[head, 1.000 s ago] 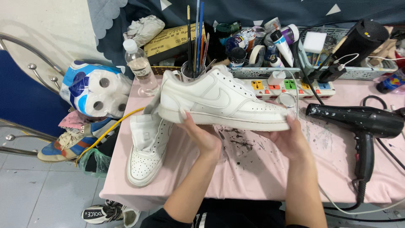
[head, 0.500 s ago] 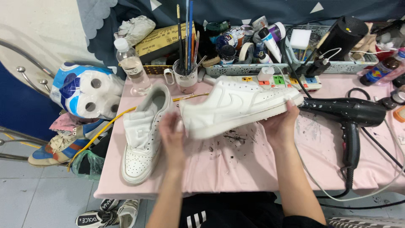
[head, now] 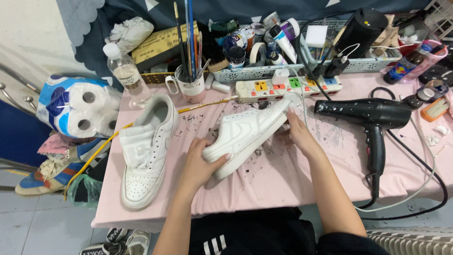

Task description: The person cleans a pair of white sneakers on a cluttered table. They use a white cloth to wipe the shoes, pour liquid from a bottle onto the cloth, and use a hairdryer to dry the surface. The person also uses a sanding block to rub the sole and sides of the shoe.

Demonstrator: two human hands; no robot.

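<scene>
Nearest to me, the left hand (head: 200, 165) is wrapped around one end of a white sneaker (head: 245, 134), fingers curled over its side and thumb tucked beneath. The shoe lies tilted on its side over the middle of the pink table (head: 292, 189), slanting away toward the far right. At its far end the right hand (head: 298, 133) steadies it, fingers pressed together against the edge of the sole.

As a judgement: the leather looks clean and even, with no wet paint or tape that I can make out, so any work on the surface seems either finished or not begun; I cannot tell which. No brush or tool is in either hand, so this looks like turning and inspecting rather than working. Dark flecks lie scattered on the cloth around the shoe.

To the left its mate, the second white sneaker (head: 146, 153), lies flat, opening upward and untouched. To the right a black hair dryer (head: 365, 113) rests on the table with its cord trailing off the near edge.

Farther back sit a power strip (head: 283, 87), a mug of brushes (head: 190, 85), a plastic bottle (head: 126, 75) and a basket (head: 245, 73) crowded with paint jars. A pack of toilet rolls (head: 78, 111) stands off the left edge.
</scene>
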